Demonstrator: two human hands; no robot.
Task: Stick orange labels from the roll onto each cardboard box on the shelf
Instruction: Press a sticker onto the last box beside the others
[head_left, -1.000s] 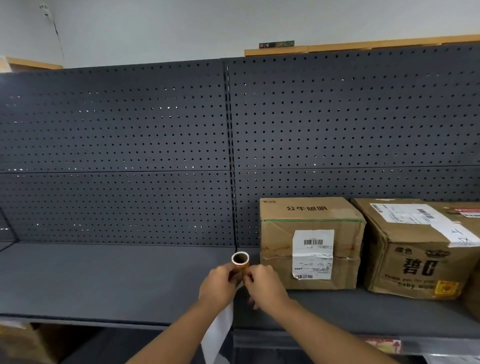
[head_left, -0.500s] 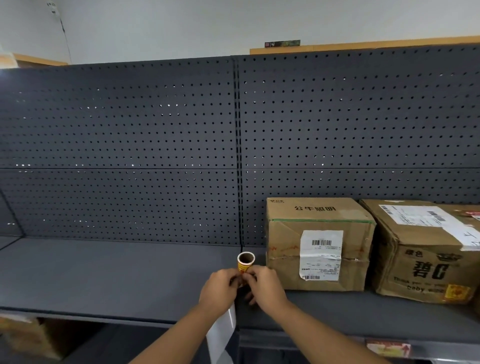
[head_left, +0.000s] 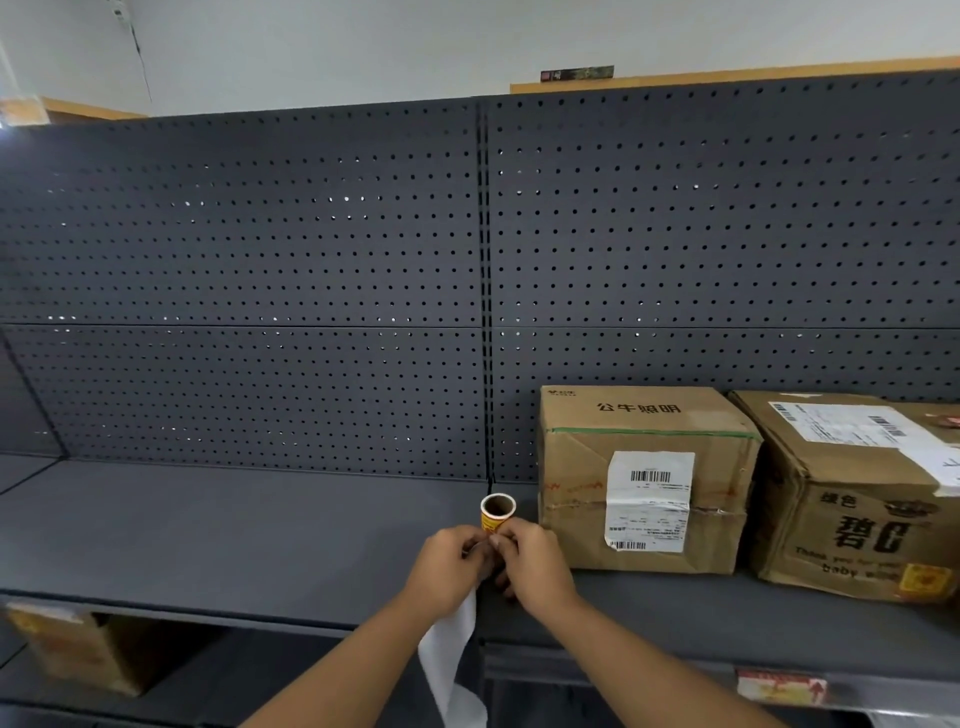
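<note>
A small label roll (head_left: 497, 512) with a brown cardboard core and orange labels stands upright between my two hands, just above the shelf's front part. My left hand (head_left: 447, 569) grips its lower left side; a white backing strip (head_left: 451, 660) hangs down from it. My right hand (head_left: 530, 564) pinches the roll's right side with thumb and fingers. To the right, a cardboard box (head_left: 644, 478) with a white shipping label sits on the grey shelf (head_left: 234, 535). A second cardboard box (head_left: 857, 499) beside it has an orange label (head_left: 922, 579) at its lower right corner.
A dark grey pegboard back wall (head_left: 311, 291) rises behind the shelf. Another cardboard box (head_left: 78, 654) sits on the lower shelf at the bottom left. A red-and-white tag (head_left: 779, 686) is fixed to the shelf's front edge at the right.
My view has shifted slightly left, so the boxes sit further right in frame. Both hands stay on the roll, fingers working at its side.
</note>
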